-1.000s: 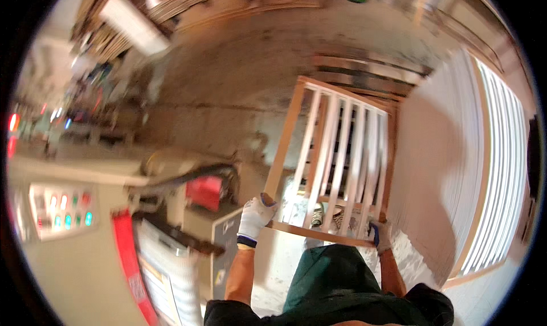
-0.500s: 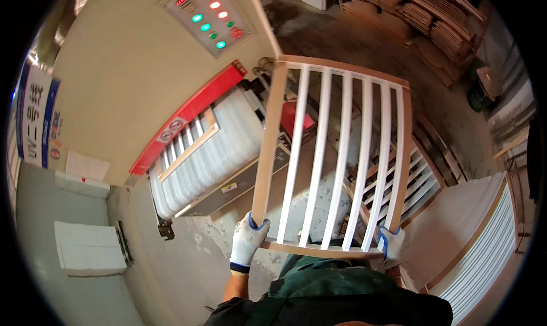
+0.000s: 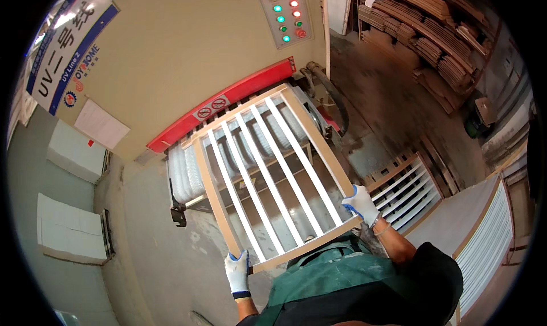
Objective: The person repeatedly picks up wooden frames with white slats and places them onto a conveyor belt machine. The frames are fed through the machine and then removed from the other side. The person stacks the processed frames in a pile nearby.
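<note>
I hold a slatted wooden frame (image 3: 320, 142) with tan rails and white slats, tilted in front of me. My left hand (image 3: 237, 272), in a white glove with blue edging, is closed round its near left corner. My right hand (image 3: 361, 205), gloved alike, is closed on the near right corner. The frame's far end lies over the pale ribbed conveyor belt (image 3: 185, 175) at the machine's opening, under a red guard bar (image 3: 239, 92). Part of another tan frame (image 3: 191, 142) shows at the far left corner, mostly hidden.
The beige machine housing (image 3: 188, 41) carries a control panel (image 3: 285, 18) with lit buttons. To my right are a low slatted frame (image 3: 407, 192) and a tall stack of white-slatted panels (image 3: 484, 257). A rack of brown boards (image 3: 421, 35) stands far right. White blocks (image 3: 71, 229) stand at left.
The slatted frame has swung left and forward, from beside the conveyor to over its belt. Both hands keep their grip, and the right arm has come further into view. The head view has turned.
</note>
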`<state>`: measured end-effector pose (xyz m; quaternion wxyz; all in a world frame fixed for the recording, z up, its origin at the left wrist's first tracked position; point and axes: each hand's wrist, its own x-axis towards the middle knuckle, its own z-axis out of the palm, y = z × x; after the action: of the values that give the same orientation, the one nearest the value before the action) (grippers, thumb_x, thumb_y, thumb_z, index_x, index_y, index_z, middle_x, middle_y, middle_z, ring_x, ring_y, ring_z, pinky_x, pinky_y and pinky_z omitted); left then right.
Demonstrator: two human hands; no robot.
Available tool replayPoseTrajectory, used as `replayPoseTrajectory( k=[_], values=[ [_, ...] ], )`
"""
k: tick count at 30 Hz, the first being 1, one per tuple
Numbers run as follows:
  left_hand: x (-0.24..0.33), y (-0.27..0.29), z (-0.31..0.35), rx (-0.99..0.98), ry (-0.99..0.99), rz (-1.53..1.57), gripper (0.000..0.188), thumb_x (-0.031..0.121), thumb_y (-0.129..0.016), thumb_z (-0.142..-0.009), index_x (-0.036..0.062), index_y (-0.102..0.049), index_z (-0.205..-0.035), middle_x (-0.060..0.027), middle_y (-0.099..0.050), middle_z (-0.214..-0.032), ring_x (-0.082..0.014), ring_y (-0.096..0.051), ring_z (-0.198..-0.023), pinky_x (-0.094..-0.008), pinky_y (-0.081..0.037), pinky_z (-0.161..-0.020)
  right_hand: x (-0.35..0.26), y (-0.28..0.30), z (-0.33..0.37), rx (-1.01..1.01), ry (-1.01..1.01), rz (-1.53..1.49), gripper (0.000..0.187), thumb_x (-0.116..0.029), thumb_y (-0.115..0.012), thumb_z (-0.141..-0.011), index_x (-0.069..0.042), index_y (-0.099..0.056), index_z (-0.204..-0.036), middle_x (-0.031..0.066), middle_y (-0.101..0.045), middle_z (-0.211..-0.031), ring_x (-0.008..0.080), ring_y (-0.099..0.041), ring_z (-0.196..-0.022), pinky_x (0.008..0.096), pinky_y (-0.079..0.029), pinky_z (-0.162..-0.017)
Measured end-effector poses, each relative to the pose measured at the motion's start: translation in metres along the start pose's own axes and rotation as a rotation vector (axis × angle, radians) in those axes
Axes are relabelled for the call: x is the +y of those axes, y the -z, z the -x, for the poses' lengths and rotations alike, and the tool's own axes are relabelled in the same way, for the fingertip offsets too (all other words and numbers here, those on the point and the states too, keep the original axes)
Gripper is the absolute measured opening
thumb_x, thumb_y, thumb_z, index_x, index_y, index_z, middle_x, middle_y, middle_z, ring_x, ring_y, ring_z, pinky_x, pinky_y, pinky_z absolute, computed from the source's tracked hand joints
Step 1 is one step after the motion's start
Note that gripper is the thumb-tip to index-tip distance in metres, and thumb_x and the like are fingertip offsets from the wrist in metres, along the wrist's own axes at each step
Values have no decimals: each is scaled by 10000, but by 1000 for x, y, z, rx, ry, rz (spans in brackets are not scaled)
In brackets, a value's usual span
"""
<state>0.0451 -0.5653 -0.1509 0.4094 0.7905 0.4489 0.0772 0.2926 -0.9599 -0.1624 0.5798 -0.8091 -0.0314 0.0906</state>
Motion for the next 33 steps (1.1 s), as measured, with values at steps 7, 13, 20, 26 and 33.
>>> replayPoseTrajectory(
  k=[7, 13, 20, 26, 33],
  values=[
    [-27, 39, -75, -29, 76, 37, 362, 284, -772, -825, -40, -697, -966, -223, -719, -960, -360, -701, -896, -438, -535, -819, -28, -80, -42, -78, -92, -2, 181, -93, -765, -727, 33, -671, -816, 43, -630, -640, 114, -597, -565, 315, -462, -507],
    [10, 62, -122, -58, -27, 87, 233, 204, -733, -862, -9, -679, -785, -53, -638, -606, -137, -603, -508, -307, -456, -502, -35, -121, -66, -102, -124, -96, 126, -67, -756, -729, -8, -649, -758, 27, -594, -611, 111, -564, -525, 299, -431, -477],
    [44, 90, -143, -153, -71, 70, 237, 229, -709, -902, 6, -675, -827, -36, -644, -678, -121, -592, -563, -301, -453, -526, -47, -142, -84, -180, -190, -264, 167, -70, -768, -746, -4, -652, -845, 23, -615, -687, 105, -563, -558, 299, -441, -492],
    [41, 85, -166, -256, -21, 293, 296, 302, -698, -963, 19, -642, -895, -40, -589, -679, -131, -559, -578, -321, -450, -554, -52, -134, -103, -289, -274, -445, 197, -118, -753, -855, 1, -655, -979, 52, -669, -770, 125, -619, -578, 291, -522, -520],
    [17, 81, -212, -54, -355, 161, 443, 363, -554, -1047, -39, -645, -884, -136, -591, -717, -193, -531, -674, -367, -460, -665, -64, -120, -104, -467, -324, -667, 303, -181, -713, -949, -34, -656, -1208, 1, -672, -1017, 104, -668, -927, 334, -597, -819]
  ],
)
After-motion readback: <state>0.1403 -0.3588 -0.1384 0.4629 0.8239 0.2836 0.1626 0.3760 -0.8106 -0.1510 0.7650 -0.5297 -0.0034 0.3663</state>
